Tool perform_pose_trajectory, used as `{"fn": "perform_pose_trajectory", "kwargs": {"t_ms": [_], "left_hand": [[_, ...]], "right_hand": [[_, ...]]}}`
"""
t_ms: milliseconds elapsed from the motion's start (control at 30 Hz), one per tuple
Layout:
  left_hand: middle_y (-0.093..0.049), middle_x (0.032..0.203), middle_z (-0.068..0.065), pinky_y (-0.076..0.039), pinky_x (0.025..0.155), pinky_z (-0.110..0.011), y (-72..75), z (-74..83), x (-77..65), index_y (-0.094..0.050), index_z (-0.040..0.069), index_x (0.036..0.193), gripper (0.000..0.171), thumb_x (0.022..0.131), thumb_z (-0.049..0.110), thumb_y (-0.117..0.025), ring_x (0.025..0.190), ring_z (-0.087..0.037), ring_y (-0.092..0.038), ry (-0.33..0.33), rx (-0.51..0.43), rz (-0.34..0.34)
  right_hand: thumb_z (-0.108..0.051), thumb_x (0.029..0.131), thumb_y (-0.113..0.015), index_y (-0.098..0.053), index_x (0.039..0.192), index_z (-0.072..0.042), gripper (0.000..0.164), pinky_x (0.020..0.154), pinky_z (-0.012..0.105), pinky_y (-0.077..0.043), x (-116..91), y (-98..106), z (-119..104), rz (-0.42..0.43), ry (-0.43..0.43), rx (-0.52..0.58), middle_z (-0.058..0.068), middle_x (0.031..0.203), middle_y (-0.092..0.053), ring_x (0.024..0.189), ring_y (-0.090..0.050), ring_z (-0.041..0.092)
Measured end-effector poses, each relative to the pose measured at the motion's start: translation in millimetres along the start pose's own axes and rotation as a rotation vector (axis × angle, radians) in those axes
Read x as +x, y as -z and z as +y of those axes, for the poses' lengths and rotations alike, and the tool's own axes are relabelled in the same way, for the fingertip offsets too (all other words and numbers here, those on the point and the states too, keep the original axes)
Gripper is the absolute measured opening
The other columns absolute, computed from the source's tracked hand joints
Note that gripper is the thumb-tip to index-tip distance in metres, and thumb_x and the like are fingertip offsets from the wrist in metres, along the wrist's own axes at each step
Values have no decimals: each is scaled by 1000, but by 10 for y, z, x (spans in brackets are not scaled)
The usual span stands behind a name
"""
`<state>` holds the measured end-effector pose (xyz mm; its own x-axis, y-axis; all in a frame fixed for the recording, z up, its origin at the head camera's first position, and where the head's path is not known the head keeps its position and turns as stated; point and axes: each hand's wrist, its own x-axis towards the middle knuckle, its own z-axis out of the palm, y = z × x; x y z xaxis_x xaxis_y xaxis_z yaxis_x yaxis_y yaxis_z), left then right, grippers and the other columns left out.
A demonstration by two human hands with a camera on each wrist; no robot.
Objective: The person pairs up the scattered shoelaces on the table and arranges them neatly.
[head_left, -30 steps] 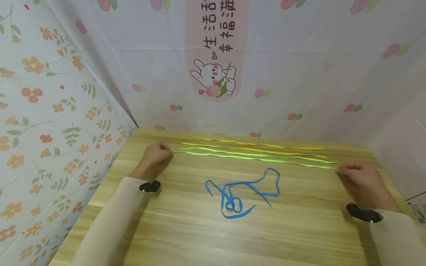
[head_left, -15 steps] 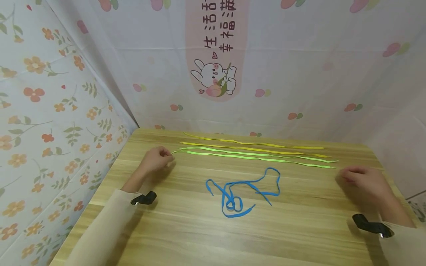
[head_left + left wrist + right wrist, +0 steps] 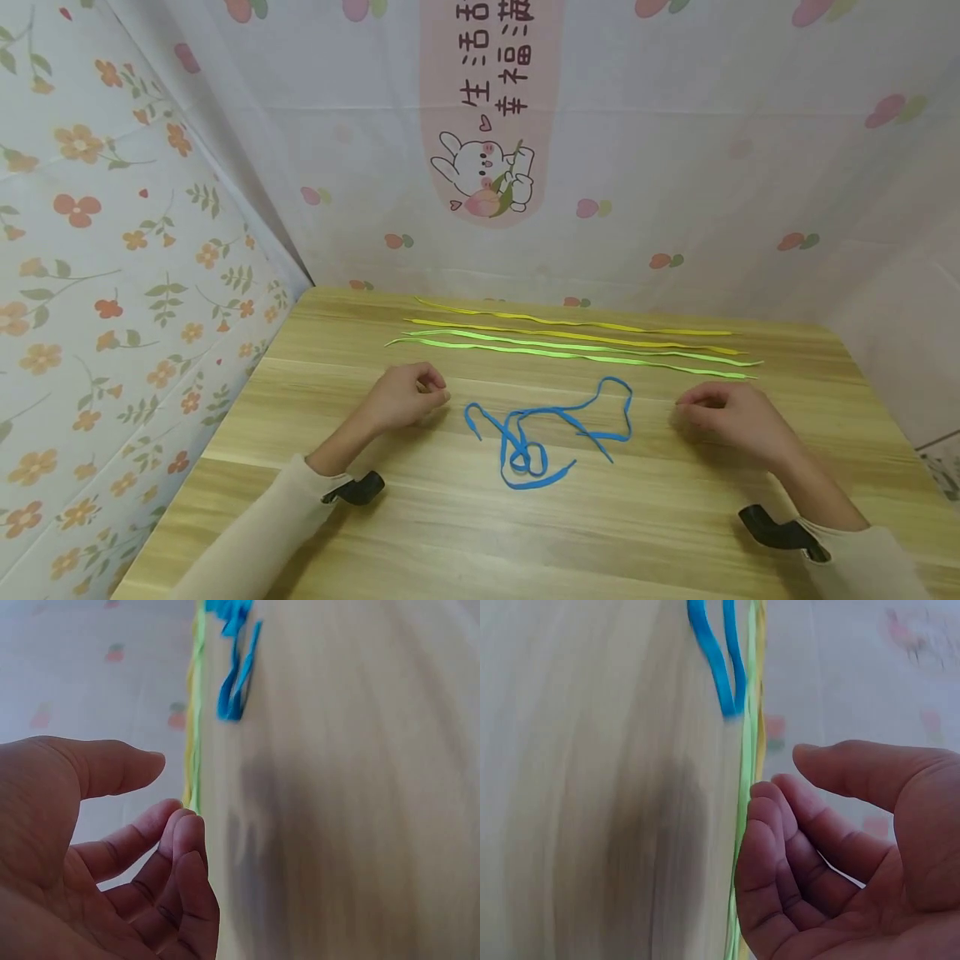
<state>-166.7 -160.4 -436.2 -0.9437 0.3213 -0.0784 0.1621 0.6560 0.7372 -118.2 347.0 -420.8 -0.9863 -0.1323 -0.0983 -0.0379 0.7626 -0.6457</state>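
Note:
My left hand (image 3: pixel 408 395) hovers over the table just left of a tangled blue shoelace (image 3: pixel 555 411), fingers loosely bent and holding nothing. To the right of that lace is my right hand (image 3: pixel 731 412), also holding nothing. Each wrist view shows a gap between the thumb and the loosely curled fingers, as at the left thumb (image 3: pixel 124 766) and the right thumb (image 3: pixel 855 769). Beyond the hands, two green shoelaces (image 3: pixel 585 357) and two yellow shoelaces (image 3: pixel 562 322) stretch side by side across the table. The blue lace lies in loops and crossings, with its ends showing.
The wooden table (image 3: pixel 450 533) has its back edge against a printed cloth (image 3: pixel 637 150). A floral cloth (image 3: pixel 135 292) hangs along the left side. Black wrist mounts (image 3: pixel 776 529) stick out below both sleeves.
Both hands have let go of the nearest green lace's ends and moved inward and nearer, toward the blue lace. The laces lie as before, apart from a slight shift at the green lace's left end.

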Motion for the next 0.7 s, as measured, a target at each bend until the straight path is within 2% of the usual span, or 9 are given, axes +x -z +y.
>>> {"fn": "perform_pose_trajectory", "kwargs": {"t_ms": [133, 267, 367, 500, 700], "left_hand": [[-71, 89, 6, -55, 77, -34, -159, 57, 21, -76, 12, 100, 13, 97, 24, -78, 82, -12, -66, -19, 97, -17], [-67, 83, 8, -51, 68, -30, -266, 121, 36, -73, 14, 94, 14, 93, 26, -80, 73, -11, -61, -16, 157, -48], [-65, 80, 8, -49, 66, -28, -310, 177, 44, -70, 15, 90, 16, 92, 26, -82, 71, -10, -59, -24, 214, -61], [-63, 78, 9, -49, 67, -29, -342, 231, 47, -69, 15, 88, 18, 92, 26, -83, 72, -10, -58, -32, 269, -65], [-64, 77, 9, -50, 67, -30, -367, 245, 58, -70, 14, 87, 16, 94, 22, -83, 71, -10, -59, -41, 299, -58]], "right_hand": [[-21, 101, -81, -82, 106, -8, 14, 71, 29, -54, 15, -215, -219, -35, 61, 3, -1, 96, -76, 87, -66, 15], [-18, 99, -84, -81, 100, -12, 7, 72, 28, -53, 24, -403, -400, -73, 117, 9, -6, 90, -74, 83, -65, 12], [-17, 96, -84, -81, 97, -14, 4, 71, 27, -52, 18, -527, -498, -103, 154, 5, -9, 86, -72, 81, -64, 9], [-19, 92, -87, -78, 92, -15, 9, 67, 27, -50, -1, -667, -590, -140, 189, -26, -12, 82, -69, 75, -60, 6], [-20, 84, -93, -74, 86, -16, 20, 63, 26, -48, -20, -797, -685, -119, 230, -97, -13, 76, -65, 69, -56, 5]]}}
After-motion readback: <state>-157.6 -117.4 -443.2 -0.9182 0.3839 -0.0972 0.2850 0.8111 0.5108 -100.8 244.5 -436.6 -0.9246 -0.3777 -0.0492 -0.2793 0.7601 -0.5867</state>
